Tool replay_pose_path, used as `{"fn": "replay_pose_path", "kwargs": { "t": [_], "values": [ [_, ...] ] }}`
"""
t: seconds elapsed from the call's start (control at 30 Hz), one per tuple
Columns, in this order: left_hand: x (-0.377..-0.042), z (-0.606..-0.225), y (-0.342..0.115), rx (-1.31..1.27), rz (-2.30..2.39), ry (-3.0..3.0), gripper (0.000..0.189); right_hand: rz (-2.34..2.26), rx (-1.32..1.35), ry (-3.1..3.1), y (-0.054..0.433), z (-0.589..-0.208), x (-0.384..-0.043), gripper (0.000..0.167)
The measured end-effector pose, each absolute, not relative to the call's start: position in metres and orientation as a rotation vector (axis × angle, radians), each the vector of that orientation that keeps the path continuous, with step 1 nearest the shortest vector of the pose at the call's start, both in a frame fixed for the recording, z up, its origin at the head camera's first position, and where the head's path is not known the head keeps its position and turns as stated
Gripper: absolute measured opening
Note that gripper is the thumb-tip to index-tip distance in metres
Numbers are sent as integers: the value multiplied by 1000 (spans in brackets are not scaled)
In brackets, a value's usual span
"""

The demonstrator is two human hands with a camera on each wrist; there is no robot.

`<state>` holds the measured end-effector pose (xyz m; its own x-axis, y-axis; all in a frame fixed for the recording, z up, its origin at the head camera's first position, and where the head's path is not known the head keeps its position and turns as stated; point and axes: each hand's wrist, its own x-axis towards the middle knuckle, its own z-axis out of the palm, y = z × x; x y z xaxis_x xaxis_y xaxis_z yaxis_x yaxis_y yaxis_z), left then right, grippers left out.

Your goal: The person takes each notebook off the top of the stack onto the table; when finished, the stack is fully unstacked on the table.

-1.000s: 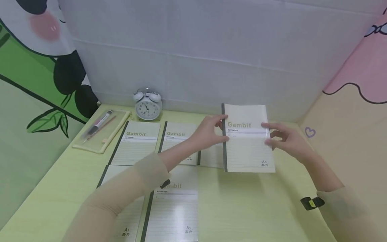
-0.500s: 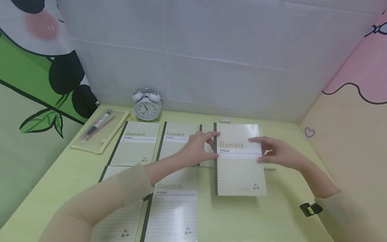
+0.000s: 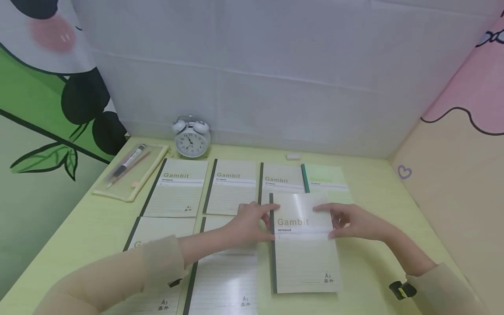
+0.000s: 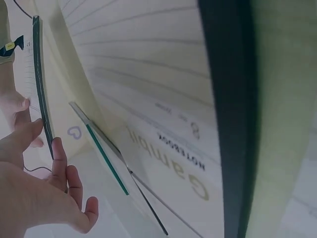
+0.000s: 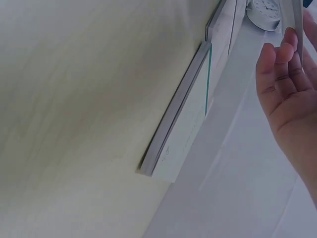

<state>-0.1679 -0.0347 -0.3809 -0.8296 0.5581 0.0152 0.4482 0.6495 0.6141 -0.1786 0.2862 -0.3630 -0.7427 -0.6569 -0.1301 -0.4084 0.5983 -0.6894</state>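
Note:
A white Gambit notebook (image 3: 305,258) with a black spine is held over the front right of the table in the head view. My left hand (image 3: 248,225) pinches its spine edge between thumb and fingers. On the opposite edge, my right hand (image 3: 358,223) grips it the same way. The left wrist view shows the notebook's dark spine (image 4: 43,94) between the left fingers and thumb. Behind the held notebook lie a black-spined notebook (image 3: 281,173) and a green-spined notebook (image 3: 328,175), both partly covered by it.
More notebooks (image 3: 175,188) lie in rows on the left and middle of the table. A white alarm clock (image 3: 192,142), a zipped pouch with pens (image 3: 149,168) and a small white block (image 3: 293,156) sit along the back. A curtain-like wall (image 3: 256,87) rises behind.
Both hands have brought the held notebook down and toward the front edge, slightly left. The green-spined notebook and the small white block behind it have come into view.

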Motion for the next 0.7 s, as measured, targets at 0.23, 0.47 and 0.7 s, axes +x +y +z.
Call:
{"fn": "replay_pose_path", "kwargs": {
  "t": [0.23,0.47,0.7],
  "values": [
    [-152,-400,-38,810,877,2692,79,-894,-850,2406,279,-381,-169,62],
    [-138,-404,-41,774,850,2636,80,-869,-836,2377,274,-399,-161,61],
    [-135,-403,-40,752,828,2603,77,-882,-876,2331,271,-413,-156,62]
  ]
}}
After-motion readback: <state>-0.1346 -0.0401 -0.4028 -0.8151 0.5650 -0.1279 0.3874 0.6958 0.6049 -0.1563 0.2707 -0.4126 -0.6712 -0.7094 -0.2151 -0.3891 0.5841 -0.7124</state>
